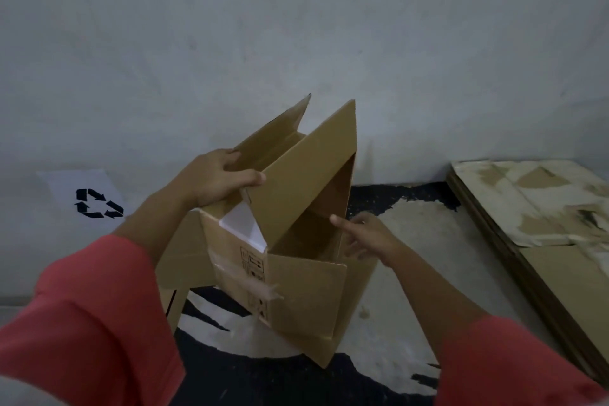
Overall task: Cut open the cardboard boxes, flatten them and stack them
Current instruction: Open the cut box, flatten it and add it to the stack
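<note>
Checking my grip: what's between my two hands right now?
In the head view, the raised flap of the cardboard box lies between the left hand and the right hand.

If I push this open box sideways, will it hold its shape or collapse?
Probably collapses: the cardboard box has its flaps open, nothing bracing it. Likely light, since the left hand grips it by one flap. That flap may bend.
</note>
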